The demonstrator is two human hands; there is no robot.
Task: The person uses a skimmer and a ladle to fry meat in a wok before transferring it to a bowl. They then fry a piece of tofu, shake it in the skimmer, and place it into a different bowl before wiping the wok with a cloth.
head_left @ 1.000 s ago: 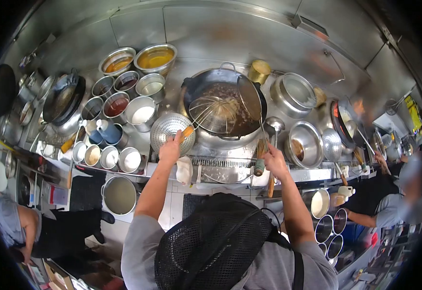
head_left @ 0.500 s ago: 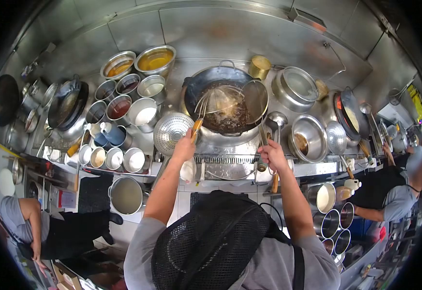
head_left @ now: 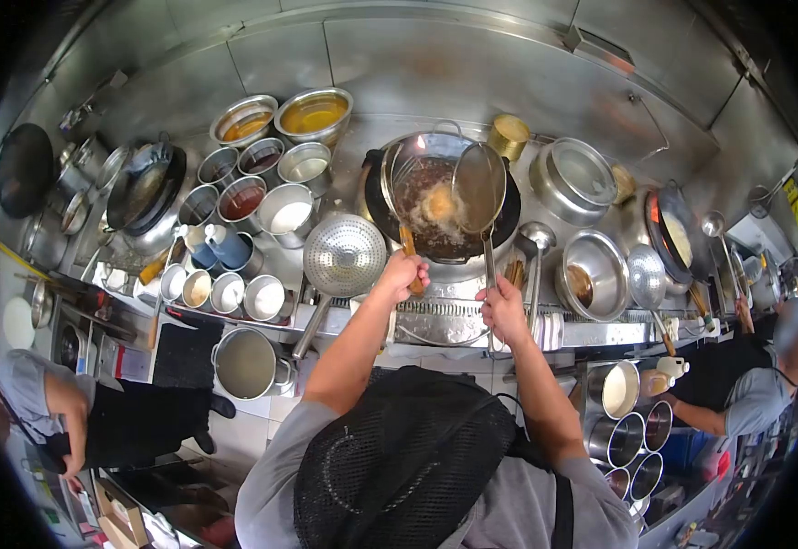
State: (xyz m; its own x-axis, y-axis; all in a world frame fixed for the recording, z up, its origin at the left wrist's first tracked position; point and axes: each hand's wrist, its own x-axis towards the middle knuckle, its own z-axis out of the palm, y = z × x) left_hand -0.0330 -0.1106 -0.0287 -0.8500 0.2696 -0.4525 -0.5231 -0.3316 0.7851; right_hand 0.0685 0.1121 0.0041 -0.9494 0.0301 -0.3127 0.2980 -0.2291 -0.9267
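Note:
My left hand is closed round the wooden handle of a wire skimmer, whose head reaches into a large wok. My right hand grips the metal handle of a round mesh strainer. The strainer is held above the wok's right side, its mesh seen nearly face on. Between the two tools, a golden lump of food sits in dark, bubbling oil. The far part of the skimmer's wires is hard to make out against the oil.
Left of the wok lies a perforated ladle, beside several sauce pots. A steel bowl and a lidded pot stand to the right. A gold tin is behind. Co-workers stand at the left and right.
The view has shifted, so the stove appears farther right. My hands are closer together. The skimmer has moved toward the wok's near middle, and the strainer has come inward with its handle straighter.

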